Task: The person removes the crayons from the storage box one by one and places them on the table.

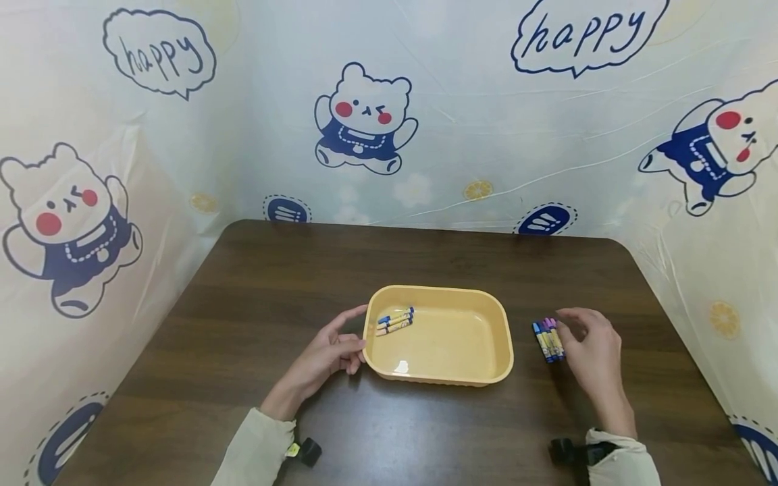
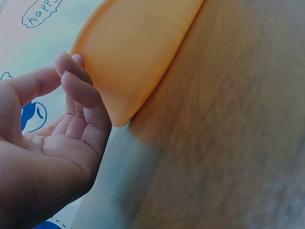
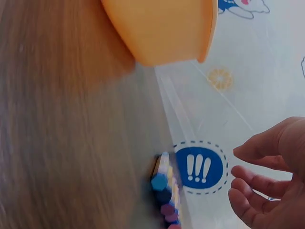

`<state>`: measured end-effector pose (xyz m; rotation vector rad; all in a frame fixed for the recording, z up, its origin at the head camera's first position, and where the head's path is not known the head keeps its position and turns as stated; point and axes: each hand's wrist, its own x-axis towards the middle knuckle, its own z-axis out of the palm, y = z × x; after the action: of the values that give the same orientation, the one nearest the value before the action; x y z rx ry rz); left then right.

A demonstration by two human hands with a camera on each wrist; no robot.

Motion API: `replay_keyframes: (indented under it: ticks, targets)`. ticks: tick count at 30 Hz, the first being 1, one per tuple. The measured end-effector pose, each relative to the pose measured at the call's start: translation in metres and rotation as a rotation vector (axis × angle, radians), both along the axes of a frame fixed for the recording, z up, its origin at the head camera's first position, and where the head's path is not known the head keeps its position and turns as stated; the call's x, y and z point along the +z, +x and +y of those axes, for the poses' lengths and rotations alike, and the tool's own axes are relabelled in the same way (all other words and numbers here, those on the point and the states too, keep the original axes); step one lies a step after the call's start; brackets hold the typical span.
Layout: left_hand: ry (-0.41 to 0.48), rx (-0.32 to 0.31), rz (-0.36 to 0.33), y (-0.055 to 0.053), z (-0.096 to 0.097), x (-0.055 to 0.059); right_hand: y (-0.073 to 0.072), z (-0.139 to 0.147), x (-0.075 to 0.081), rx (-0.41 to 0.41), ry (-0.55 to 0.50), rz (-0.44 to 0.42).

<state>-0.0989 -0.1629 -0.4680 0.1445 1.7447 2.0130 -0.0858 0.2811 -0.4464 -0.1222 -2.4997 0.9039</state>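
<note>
A yellow plastic tray (image 1: 450,378) stands on the table, its outer wall also seen in the left wrist view. Inside it, at the left end, lie a few crayons (image 1: 395,320) in printed wrappers. My left hand (image 1: 331,347) is at the tray's left side, its index finger and thumb reaching to the rim with the other fingers loosely bent. To the tray's right, a row of several crayons (image 1: 548,340), blue and purple ones among them, lies side by side. Close beside that row is my right hand (image 1: 592,347); in the right wrist view its thumb and fingers stand apart with nothing between them.
The dark wooden table (image 1: 292,263) has rounded far corners. A pale printed sheet (image 1: 462,115) with bears and lettering hangs behind it and along both sides. A black strap device (image 1: 577,451) sits on the right wrist, another (image 1: 308,452) on the left.
</note>
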Motion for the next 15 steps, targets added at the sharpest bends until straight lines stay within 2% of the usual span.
replay_keyframes:
  ticks: [7, 15]
  targets:
    - [0.010, -0.003, 0.000, -0.001, -0.001, -0.001, -0.002, -0.020, 0.007, 0.074, -0.014, 0.055]
    - [0.012, 0.001, -0.004, 0.000, -0.002, -0.002, -0.013, -0.047, 0.017, 0.246, 0.045, 0.068]
